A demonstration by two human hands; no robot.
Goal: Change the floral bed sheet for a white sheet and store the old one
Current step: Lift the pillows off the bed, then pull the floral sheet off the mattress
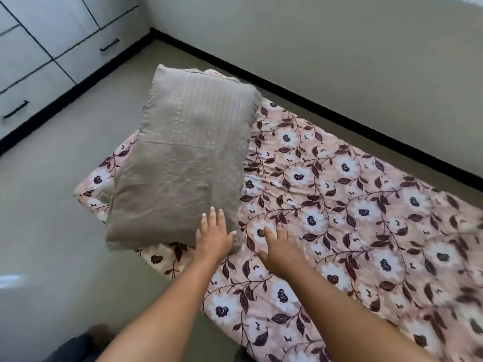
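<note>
Sheet [339, 205]: soft cloth, matt, printed with flowers and leaves, lightly creased near the pillow.
Pillow [183, 152]: grey-beige cloth cover, matt, crumpled, with fine stitched ribs across its far half.
Floor [52, 231]: hard and smooth, dull grey-green, with a faint sheen and a pale glare patch at the left edge.
Wall [339, 48]: painted, smooth, matt.
Drawers [39, 48]: smooth pale fronts, slightly glossy; material unclear.
Handles [109, 44]: dark bars, seemingly metal.
Skirting [313, 108]: black, matt.

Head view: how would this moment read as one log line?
left hand: open, at pillow corner | right hand: open, above floral sheet | floral sheet: not yet removed
</note>
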